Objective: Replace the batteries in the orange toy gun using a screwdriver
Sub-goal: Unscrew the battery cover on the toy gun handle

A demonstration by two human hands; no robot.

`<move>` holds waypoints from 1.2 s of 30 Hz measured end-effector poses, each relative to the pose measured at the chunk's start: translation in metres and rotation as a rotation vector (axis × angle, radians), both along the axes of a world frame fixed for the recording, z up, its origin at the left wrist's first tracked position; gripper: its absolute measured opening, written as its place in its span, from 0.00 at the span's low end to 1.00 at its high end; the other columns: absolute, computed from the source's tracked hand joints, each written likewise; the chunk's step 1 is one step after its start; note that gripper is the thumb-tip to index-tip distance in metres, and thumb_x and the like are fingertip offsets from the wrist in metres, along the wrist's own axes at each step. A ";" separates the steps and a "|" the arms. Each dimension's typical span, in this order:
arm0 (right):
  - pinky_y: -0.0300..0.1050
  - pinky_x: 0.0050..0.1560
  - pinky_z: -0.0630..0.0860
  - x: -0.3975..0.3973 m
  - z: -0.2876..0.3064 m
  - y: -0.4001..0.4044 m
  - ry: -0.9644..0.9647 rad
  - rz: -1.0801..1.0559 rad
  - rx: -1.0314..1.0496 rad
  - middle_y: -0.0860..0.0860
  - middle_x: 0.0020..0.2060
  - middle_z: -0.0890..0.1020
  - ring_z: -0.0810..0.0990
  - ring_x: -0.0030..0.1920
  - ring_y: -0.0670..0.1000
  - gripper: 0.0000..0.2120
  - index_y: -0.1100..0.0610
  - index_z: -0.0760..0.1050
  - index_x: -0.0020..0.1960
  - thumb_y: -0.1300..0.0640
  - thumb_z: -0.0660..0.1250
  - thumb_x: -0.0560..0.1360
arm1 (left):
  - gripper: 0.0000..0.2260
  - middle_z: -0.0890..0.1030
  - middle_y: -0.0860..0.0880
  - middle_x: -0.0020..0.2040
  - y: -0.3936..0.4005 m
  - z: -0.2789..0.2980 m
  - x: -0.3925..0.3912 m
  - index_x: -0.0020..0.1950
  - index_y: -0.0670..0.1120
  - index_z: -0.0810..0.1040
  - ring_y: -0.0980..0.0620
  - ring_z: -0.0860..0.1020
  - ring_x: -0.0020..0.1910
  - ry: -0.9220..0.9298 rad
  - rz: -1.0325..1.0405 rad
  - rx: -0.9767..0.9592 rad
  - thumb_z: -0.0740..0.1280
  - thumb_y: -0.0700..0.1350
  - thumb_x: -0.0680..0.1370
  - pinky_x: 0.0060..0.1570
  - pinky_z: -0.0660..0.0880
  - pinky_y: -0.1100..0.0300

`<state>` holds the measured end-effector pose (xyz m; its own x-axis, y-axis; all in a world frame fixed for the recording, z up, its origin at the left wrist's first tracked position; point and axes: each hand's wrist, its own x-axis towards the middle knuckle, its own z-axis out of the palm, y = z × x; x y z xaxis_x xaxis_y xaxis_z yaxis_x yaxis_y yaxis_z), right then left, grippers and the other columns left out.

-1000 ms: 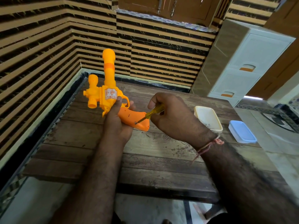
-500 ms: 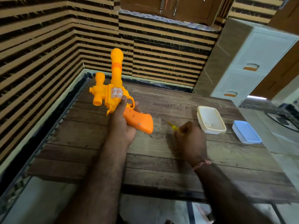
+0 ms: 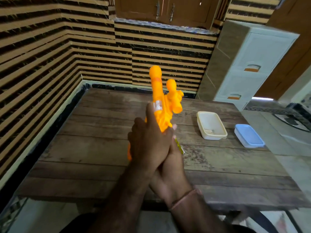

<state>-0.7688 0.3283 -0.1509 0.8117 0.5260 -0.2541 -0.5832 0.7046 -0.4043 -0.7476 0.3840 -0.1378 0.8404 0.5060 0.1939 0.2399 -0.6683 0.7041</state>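
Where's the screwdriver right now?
In the head view, the screwdriver lies on the wooden table, poking out just right of the clasped hands, with the cream container beyond it to the right.

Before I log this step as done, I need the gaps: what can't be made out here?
Head view only:
- Toy gun grip and battery cover: hidden behind the left hand.
- Right hand fingers: covered by the left hand.
- Screwdriver: only a yellow sliver shows.
- Small item in the cream container: too small to identify.

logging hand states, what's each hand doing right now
Left hand: grips the orange toy gun.
Right hand: mostly hidden behind the left, grip cannot be told.
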 end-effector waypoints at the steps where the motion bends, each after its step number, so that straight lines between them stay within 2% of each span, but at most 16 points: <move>1: 0.52 0.60 0.75 -0.001 -0.002 -0.006 0.045 0.028 0.090 0.61 0.56 0.81 0.80 0.56 0.59 0.31 0.60 0.75 0.66 0.36 0.54 0.79 | 0.38 0.73 0.41 0.61 -0.006 -0.001 -0.002 0.77 0.56 0.52 0.41 0.74 0.59 0.048 0.034 0.124 0.66 0.65 0.74 0.57 0.70 0.46; 3: 0.53 0.65 0.72 -0.001 -0.011 -0.013 0.098 0.035 0.158 0.62 0.58 0.80 0.79 0.56 0.59 0.32 0.62 0.73 0.68 0.37 0.53 0.80 | 0.41 0.72 0.39 0.62 -0.012 -0.005 -0.003 0.78 0.53 0.53 0.39 0.73 0.59 0.100 0.067 0.224 0.67 0.66 0.73 0.56 0.68 0.47; 5: 0.54 0.67 0.68 -0.004 -0.020 -0.014 0.116 0.061 0.164 0.63 0.58 0.79 0.79 0.56 0.60 0.27 0.65 0.75 0.66 0.44 0.54 0.81 | 0.41 0.73 0.40 0.61 -0.012 -0.013 0.000 0.78 0.54 0.55 0.39 0.74 0.58 0.134 0.097 0.221 0.69 0.67 0.71 0.56 0.68 0.46; 8: 0.54 0.67 0.69 -0.009 -0.027 -0.008 0.102 0.089 0.139 0.66 0.55 0.79 0.80 0.53 0.61 0.18 0.68 0.77 0.59 0.61 0.59 0.75 | 0.42 0.73 0.41 0.60 -0.004 -0.013 0.003 0.74 0.59 0.59 0.38 0.74 0.59 0.175 0.097 0.006 0.73 0.68 0.65 0.59 0.70 0.43; 11: 0.59 0.76 0.54 -0.011 -0.035 -0.002 -0.014 0.058 0.064 0.70 0.68 0.69 0.70 0.65 0.66 0.25 0.72 0.66 0.68 0.69 0.59 0.71 | 0.45 0.77 0.46 0.58 0.009 -0.016 0.007 0.68 0.63 0.63 0.40 0.76 0.58 0.180 0.056 -0.223 0.71 0.73 0.54 0.58 0.72 0.41; 12: 0.60 0.77 0.52 -0.012 -0.035 0.000 -0.059 0.029 -0.003 0.71 0.69 0.67 0.67 0.68 0.66 0.26 0.72 0.64 0.70 0.71 0.58 0.72 | 0.46 0.79 0.48 0.57 0.012 -0.017 0.007 0.67 0.64 0.64 0.41 0.77 0.57 0.175 0.059 -0.259 0.69 0.74 0.51 0.57 0.73 0.41; 14: 0.62 0.74 0.56 -0.015 -0.042 0.002 -0.098 -0.009 -0.129 0.73 0.66 0.70 0.69 0.66 0.67 0.23 0.71 0.67 0.69 0.74 0.56 0.74 | 0.46 0.80 0.49 0.56 0.012 -0.019 0.006 0.66 0.64 0.65 0.43 0.78 0.55 0.182 0.066 -0.280 0.67 0.75 0.49 0.56 0.74 0.41; 17: 0.62 0.67 0.66 -0.018 -0.049 0.002 -0.098 -0.029 -0.183 0.73 0.59 0.76 0.76 0.57 0.66 0.14 0.73 0.74 0.62 0.71 0.60 0.77 | 0.46 0.77 0.46 0.59 0.009 -0.014 0.004 0.68 0.63 0.64 0.41 0.77 0.57 0.204 0.077 -0.265 0.69 0.74 0.52 0.57 0.73 0.40; 20: 0.55 0.52 0.75 -0.021 -0.046 0.003 -0.091 -0.088 -0.258 0.69 0.48 0.82 0.80 0.45 0.60 0.10 0.73 0.78 0.53 0.67 0.66 0.76 | 0.45 0.73 0.43 0.63 0.006 -0.009 0.002 0.72 0.61 0.61 0.39 0.74 0.60 0.212 0.080 -0.236 0.75 0.68 0.60 0.60 0.71 0.39; 22: 0.51 0.46 0.75 -0.023 -0.044 0.003 -0.066 -0.112 -0.284 0.67 0.42 0.82 0.80 0.40 0.58 0.08 0.73 0.79 0.48 0.67 0.68 0.74 | 0.45 0.71 0.41 0.64 0.006 -0.008 0.002 0.74 0.60 0.59 0.38 0.73 0.61 0.209 0.086 -0.205 0.76 0.66 0.62 0.61 0.70 0.40; 26: 0.48 0.41 0.77 -0.023 -0.043 0.004 -0.030 -0.122 -0.304 0.66 0.37 0.82 0.80 0.34 0.57 0.04 0.71 0.79 0.44 0.72 0.65 0.74 | 0.45 0.71 0.41 0.65 0.007 -0.006 0.001 0.75 0.59 0.58 0.38 0.72 0.62 0.178 0.092 -0.168 0.76 0.66 0.64 0.62 0.69 0.40; 28: 0.46 0.38 0.78 -0.023 -0.044 0.004 -0.031 -0.117 -0.327 0.64 0.34 0.82 0.81 0.32 0.56 0.06 0.70 0.79 0.42 0.72 0.64 0.75 | 0.45 0.72 0.42 0.65 0.008 -0.005 0.001 0.75 0.59 0.58 0.38 0.72 0.63 0.161 0.091 -0.157 0.76 0.65 0.64 0.62 0.69 0.40; 32: 0.44 0.37 0.75 -0.024 -0.043 0.004 -0.033 -0.135 -0.370 0.65 0.36 0.81 0.78 0.33 0.55 0.07 0.76 0.76 0.46 0.70 0.65 0.75 | 0.45 0.71 0.41 0.65 0.005 -0.002 -0.001 0.75 0.59 0.57 0.38 0.72 0.63 0.175 0.085 -0.133 0.76 0.65 0.65 0.62 0.68 0.42; 36: 0.43 0.34 0.71 -0.025 -0.044 0.005 -0.013 -0.150 -0.396 0.65 0.36 0.79 0.75 0.32 0.54 0.07 0.77 0.75 0.47 0.71 0.66 0.74 | 0.45 0.70 0.41 0.65 0.004 -0.002 -0.001 0.76 0.59 0.55 0.38 0.72 0.63 0.192 0.080 -0.113 0.75 0.65 0.65 0.62 0.68 0.41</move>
<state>-0.7940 0.3333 -0.1952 0.8762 0.2652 -0.4024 -0.4791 0.5699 -0.6676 -0.7489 0.3884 -0.1396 0.8130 0.5817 -0.0274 0.4254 -0.5611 0.7100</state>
